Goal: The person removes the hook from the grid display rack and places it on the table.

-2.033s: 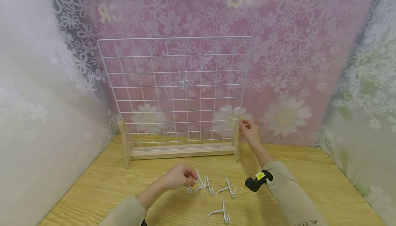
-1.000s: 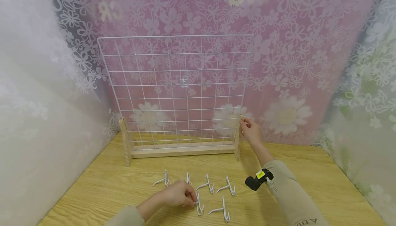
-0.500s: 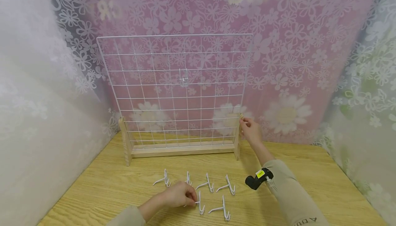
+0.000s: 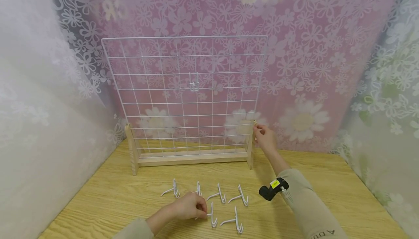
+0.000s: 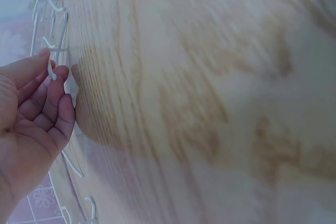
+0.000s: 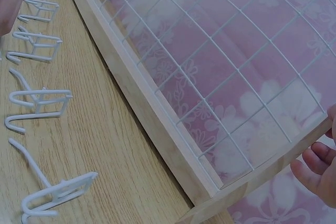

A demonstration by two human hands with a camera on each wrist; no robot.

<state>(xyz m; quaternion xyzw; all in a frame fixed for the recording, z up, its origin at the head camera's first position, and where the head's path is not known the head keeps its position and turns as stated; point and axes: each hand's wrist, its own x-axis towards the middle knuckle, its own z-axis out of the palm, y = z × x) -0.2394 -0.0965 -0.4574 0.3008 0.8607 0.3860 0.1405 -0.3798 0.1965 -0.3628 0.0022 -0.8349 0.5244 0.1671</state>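
My left hand (image 4: 189,207) pinches the straight prong of a white wire hook (image 4: 212,217) low at the wooden table's front. In the left wrist view, thumb and index finger close on the prong's tip (image 5: 51,71). My right hand (image 4: 266,140) grips the top of the right wooden post (image 4: 250,151) of a stand. This stand holds a white wire grid panel (image 4: 183,37) upright. One hook (image 4: 194,85) hangs on the grid, above its middle. The right wrist view shows fingers (image 6: 310,169) at the post, the hand partly cut off.
Several more white hooks lie on the table, such as a left one (image 4: 175,188), a right one (image 4: 241,196) and a front one (image 4: 237,221). Behind the stand hangs a pink flowered curtain (image 4: 304,68). Pale curtains flank both sides.
The left hand has brought its hook down from over the row of hooks to the front, then shifted it slightly right. The right hand stays at the post.
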